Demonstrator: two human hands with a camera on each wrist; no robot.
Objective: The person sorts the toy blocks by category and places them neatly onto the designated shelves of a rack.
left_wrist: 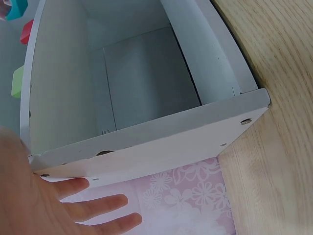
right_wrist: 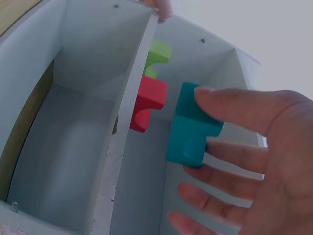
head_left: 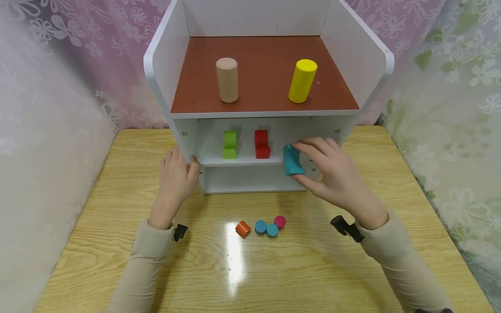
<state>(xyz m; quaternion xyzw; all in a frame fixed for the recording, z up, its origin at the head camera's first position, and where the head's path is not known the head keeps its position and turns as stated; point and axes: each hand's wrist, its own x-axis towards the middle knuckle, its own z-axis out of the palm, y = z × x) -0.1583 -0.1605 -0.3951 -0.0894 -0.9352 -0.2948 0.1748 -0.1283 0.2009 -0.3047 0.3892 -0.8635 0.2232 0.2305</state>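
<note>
My right hand [head_left: 338, 176] pinches a teal block with a curved notch [head_left: 292, 161] between thumb and fingertips, at the front of the middle shelf's right side. In the right wrist view the teal block [right_wrist: 188, 127] is tilted, with the thumb on one face. To its left on that shelf stand a red notched block [head_left: 262, 144] and a green notched block [head_left: 229, 145]. My left hand [head_left: 174, 180] holds the left side panel of the white shelf unit [left_wrist: 161, 142], thumb over its front edge and fingers extended along the outside.
On the unit's brown top stand a plain wooden cylinder [head_left: 228, 80] and a yellow cylinder [head_left: 302, 81]. Before the unit, on the wooden table [head_left: 117, 269], lie an orange cylinder [head_left: 243, 228], two blue round pieces [head_left: 260, 227] and a pink one [head_left: 279, 221]. Floral curtains [head_left: 469, 174] hang around.
</note>
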